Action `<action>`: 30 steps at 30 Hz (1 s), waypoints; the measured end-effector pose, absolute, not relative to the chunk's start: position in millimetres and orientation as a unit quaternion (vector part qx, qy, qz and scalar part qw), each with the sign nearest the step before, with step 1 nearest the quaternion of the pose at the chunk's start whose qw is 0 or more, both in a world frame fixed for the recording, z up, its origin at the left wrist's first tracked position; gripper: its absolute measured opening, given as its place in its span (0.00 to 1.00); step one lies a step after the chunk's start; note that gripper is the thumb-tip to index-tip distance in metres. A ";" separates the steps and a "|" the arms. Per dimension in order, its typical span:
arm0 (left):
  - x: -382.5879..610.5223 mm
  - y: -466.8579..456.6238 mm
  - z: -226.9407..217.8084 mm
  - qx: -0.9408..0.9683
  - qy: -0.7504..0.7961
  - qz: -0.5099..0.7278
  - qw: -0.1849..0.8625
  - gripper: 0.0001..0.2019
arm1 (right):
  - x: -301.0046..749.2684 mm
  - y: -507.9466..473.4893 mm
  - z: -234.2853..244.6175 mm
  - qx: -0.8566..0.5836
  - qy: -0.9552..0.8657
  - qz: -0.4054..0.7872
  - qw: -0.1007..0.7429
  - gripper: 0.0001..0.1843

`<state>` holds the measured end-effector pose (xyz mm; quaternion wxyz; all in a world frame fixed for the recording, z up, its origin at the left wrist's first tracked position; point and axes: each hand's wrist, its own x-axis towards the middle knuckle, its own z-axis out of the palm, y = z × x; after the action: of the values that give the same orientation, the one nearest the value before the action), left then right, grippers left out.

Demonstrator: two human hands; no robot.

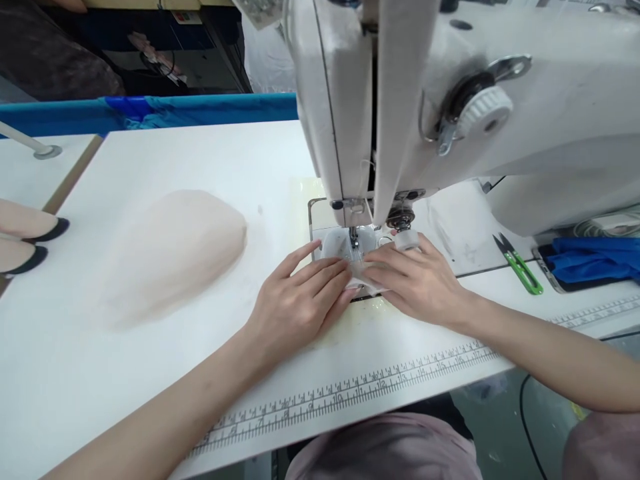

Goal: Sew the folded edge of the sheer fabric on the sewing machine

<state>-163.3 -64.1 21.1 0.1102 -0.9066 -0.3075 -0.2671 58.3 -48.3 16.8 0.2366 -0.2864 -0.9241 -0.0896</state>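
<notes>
Left hand (305,290): laid palm down left of the needle area; outermost finger spread from the rest, fingertips placed by the sheer piece; whether fabric is pinched cannot be told.
Right hand (417,280): set on the other side, fingers bent toward the same piece; fingertips partly hidden, so pinched or just pressed cannot be told.
Sheer piece (369,275): placed between both hands, just in front of the presser foot (354,240), near the middle of the tabletop (75,373).
Sewing machine (460,87): mounted over the tabletop's right half.
Beige sheer fabric (190,247): spread toward the left edge, well apart from the hands.
Green snips (523,270): left near the right end, beside a phone (550,275) partly covered by blue cloth (597,259).
Ruler scale (340,400): marked along the near edge.
Teal fabric (215,107): stretched along the far edge.
</notes>
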 end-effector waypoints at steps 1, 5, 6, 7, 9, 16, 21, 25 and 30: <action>-163.6 -63.6 20.2 -0.908 -0.308 -0.261 0.116 0.12 | 58.5 -47.5 16.1 -0.276 -0.924 -0.102 0.245 0.12; -165.3 -63.5 16.4 -0.918 -0.312 -0.209 0.130 0.19 | 58.6 -46.7 14.7 -0.247 -0.918 -0.115 0.287 0.11; -165.6 -63.9 15.9 -0.920 -0.313 -0.197 0.129 0.19 | 58.3 -47.0 14.6 -0.242 -0.918 -0.115 0.293 0.11; -165.9 -64.5 15.6 -0.921 -0.316 -0.189 0.126 0.18 | 58.1 -47.4 14.7 -0.238 -0.918 -0.115 0.296 0.10; -166.3 -65.8 15.9 -0.922 -0.320 -0.184 0.118 0.18 | 57.9 -48.0 14.9 -0.233 -0.922 -0.107 0.292 0.10; -165.0 -67.1 17.9 -0.923 -0.317 -0.196 0.100 0.17 | 58.7 -48.0 14.8 -0.230 -0.925 -0.100 0.284 0.10; -164.0 -66.8 18.4 -0.923 -0.311 -0.180 0.140 0.16 | 56.8 -47.7 15.8 -0.235 -0.920 -0.117 0.291 0.13; -164.3 -66.3 17.4 -0.924 -0.312 -0.187 0.119 0.17 | 56.1 -47.1 16.0 -0.234 -0.921 -0.116 0.291 0.12; -164.2 -65.1 16.6 -0.921 -0.321 -0.185 0.121 0.17 | 56.9 -46.2 16.0 -0.235 -0.921 -0.115 0.289 0.12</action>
<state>-164.2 -65.1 16.6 0.1211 -0.9211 -0.3205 -0.1846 56.9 -46.2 16.0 0.2886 -0.2346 -0.9211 -0.1148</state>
